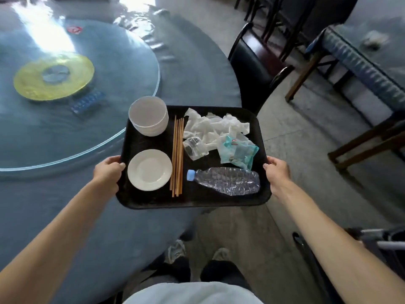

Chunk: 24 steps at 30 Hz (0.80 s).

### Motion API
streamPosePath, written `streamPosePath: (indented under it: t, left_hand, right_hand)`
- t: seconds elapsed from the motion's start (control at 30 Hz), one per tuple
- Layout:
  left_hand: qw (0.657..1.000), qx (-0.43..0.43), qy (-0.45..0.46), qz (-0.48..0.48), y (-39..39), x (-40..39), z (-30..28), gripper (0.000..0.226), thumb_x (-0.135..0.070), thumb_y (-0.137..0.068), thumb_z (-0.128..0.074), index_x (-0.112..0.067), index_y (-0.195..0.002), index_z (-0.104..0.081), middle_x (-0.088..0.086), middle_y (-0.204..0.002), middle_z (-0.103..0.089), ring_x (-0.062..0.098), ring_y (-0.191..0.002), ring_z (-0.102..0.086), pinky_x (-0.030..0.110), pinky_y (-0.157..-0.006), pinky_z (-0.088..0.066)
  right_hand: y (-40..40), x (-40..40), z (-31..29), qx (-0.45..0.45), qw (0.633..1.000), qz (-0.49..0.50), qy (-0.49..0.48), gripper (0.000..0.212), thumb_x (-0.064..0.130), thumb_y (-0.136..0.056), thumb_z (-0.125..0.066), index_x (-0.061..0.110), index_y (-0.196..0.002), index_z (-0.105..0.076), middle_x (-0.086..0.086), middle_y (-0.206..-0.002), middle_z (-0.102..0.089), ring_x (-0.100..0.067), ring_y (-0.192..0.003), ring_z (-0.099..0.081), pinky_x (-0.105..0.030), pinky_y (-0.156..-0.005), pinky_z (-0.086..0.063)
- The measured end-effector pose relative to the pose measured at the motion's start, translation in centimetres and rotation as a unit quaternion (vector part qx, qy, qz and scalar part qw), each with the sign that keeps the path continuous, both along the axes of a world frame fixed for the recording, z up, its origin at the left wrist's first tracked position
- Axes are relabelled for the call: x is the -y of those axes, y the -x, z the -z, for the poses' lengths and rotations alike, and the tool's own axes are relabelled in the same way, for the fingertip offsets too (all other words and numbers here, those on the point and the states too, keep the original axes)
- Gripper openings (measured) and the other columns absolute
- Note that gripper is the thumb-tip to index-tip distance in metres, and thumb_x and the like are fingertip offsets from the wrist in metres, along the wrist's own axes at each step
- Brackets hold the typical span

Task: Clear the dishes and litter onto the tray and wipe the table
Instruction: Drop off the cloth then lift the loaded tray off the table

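Note:
I hold a black tray (192,200) over the edge of the round blue table (54,216). My left hand (108,172) grips the tray's left rim and my right hand (277,172) grips its right rim. On the tray stand stacked white bowls (148,116) at the far left and white plates (149,170) at the near left. Wooden chopsticks (178,154) lie down the middle. Crumpled tissues (217,126), clear plastic wrap (194,147), a teal wrapper (237,151) and a crushed plastic bottle (225,181) fill the right half.
A glass turntable (105,137) with a yellow centre disc (53,76) covers the table's middle, and a blue item (87,104) lies under it. A dark chair (252,66) stands behind the tray. Benches (361,69) and a metal cart frame (383,240) are on the right.

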<state>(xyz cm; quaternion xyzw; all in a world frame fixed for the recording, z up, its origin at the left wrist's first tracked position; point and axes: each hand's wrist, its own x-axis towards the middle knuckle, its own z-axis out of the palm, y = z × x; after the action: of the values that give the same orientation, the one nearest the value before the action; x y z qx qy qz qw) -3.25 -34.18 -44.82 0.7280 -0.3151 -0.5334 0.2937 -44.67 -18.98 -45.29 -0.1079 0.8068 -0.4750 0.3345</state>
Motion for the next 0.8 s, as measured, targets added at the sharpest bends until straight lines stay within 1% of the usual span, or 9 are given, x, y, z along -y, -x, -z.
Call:
streamPosePath:
  t: [0.1,0.23,0.3,0.43,0.47,0.53,0.6,0.7,0.8]
  left_hand:
    - [0.998,-0.008,0.013,0.067,5.3,1.1,-2.0,0.03,0.003,-0.096,-0.055,-0.014,-0.116,-0.069,0.006,-0.09,-0.07,0.028,-0.09,-0.065,0.045,-0.094,-0.055]
    - [0.989,-0.021,0.031,0.143,13.8,0.3,-4.5,0.032,0.006,-0.095,-0.055,-0.013,-0.116,-0.069,0.013,-0.101,-0.069,0.029,-0.094,-0.065,0.047,-0.094,-0.054]
    - [0.982,-0.025,0.03,0.184,18.5,-0.7,-5.4,0.032,0.007,-0.095,-0.055,-0.014,-0.115,-0.068,0.015,-0.106,-0.067,0.029,-0.095,-0.063,0.047,-0.095,-0.053]
    - [0.965,-0.014,0.034,0.26,28.0,-3.9,-6.5,0.03,0.008,-0.092,-0.055,-0.009,-0.113,-0.069,0.014,-0.1,-0.067,0.03,-0.088,-0.063,0.046,-0.096,-0.053]
    - [0.959,-0.014,0.036,0.28,30.5,-5.1,-6.9,0.031,0.008,-0.092,-0.055,-0.01,-0.112,-0.07,0.013,-0.097,-0.067,0.03,-0.083,-0.063,0.044,-0.095,-0.052]
    - [0.944,-0.025,0.04,0.326,35.2,-7.9,-7.8,0.033,0.008,-0.093,-0.054,-0.014,-0.112,-0.069,0.013,-0.1,-0.066,0.029,-0.079,-0.06,0.04,-0.092,-0.05]
    - [0.929,-0.04,0.041,0.365,39.6,-10.6,-8.3,0.038,0.009,-0.093,-0.052,-0.012,-0.122,-0.067,0.016,-0.111,-0.065,0.031,-0.092,-0.061,0.043,-0.091,-0.05]
    - [0.904,-0.054,0.029,0.424,46.4,-13.1,-8.1,0.038,0.009,-0.093,-0.051,-0.008,-0.123,-0.067,0.019,-0.119,-0.066,0.035,-0.098,-0.063,0.051,-0.091,-0.053]
    - [0.877,-0.042,0.024,0.478,53.9,-15.7,-7.8,0.039,0.005,-0.095,-0.052,-0.008,-0.129,-0.065,0.019,-0.13,-0.065,0.034,-0.102,-0.064,0.055,-0.095,-0.051]
  right_hand:
    - [3.1,-4.1,-1.8,-0.006,0.998,0.063,0.005,0.034,-0.009,-0.098,-0.051,0.017,-0.112,-0.068,0.003,-0.083,-0.067,-0.009,-0.07,-0.061,-0.017,-0.053,-0.052]
    - [7.8,-11.0,-3.7,-0.022,0.99,0.141,-0.009,0.036,-0.008,-0.093,-0.054,0.019,-0.109,-0.072,-0.012,-0.103,-0.075,-0.027,-0.09,-0.07,-0.041,-0.087,-0.061]
    - [10.3,-14.8,-5.1,-0.034,0.983,0.178,-0.018,0.036,-0.008,-0.092,-0.053,0.019,-0.105,-0.073,-0.011,-0.102,-0.075,-0.03,-0.097,-0.071,-0.045,-0.093,-0.06]
    - [15.6,-23.2,-7.7,-0.073,0.97,0.225,-0.048,0.03,-0.006,-0.087,-0.051,0.011,-0.078,-0.073,-0.004,-0.082,-0.07,-0.026,-0.083,-0.065,-0.04,-0.078,-0.058]
    - [16.9,-25.4,-8.4,-0.082,0.967,0.238,-0.05,0.027,-0.005,-0.087,-0.05,0.006,-0.083,-0.074,-0.005,-0.082,-0.068,-0.024,-0.081,-0.061,-0.041,-0.074,-0.057]
    - [19.5,-30.0,-9.6,-0.091,0.96,0.261,-0.05,0.028,-0.004,-0.088,-0.049,0.002,-0.094,-0.076,-0.005,-0.092,-0.069,-0.023,-0.085,-0.062,-0.038,-0.079,-0.058]
    - [22.0,-34.6,-10.7,-0.1,0.951,0.288,-0.052,0.029,-0.002,-0.086,-0.049,0.005,-0.087,-0.076,-0.004,-0.093,-0.072,-0.022,-0.086,-0.065,-0.032,-0.076,-0.054]
    - [25.3,-41.0,-12.4,-0.094,0.937,0.332,-0.047,0.023,-0.003,-0.084,-0.05,0.005,-0.073,-0.068,-0.003,-0.075,-0.061,-0.017,-0.074,-0.054,-0.028,-0.064,-0.041]
    - [28.5,-47.0,-13.4,-0.093,0.917,0.385,-0.037,0.023,0.0,-0.091,-0.053,0.012,-0.086,-0.072,-0.005,-0.089,-0.065,-0.022,-0.077,-0.055,-0.026,-0.066,-0.043]
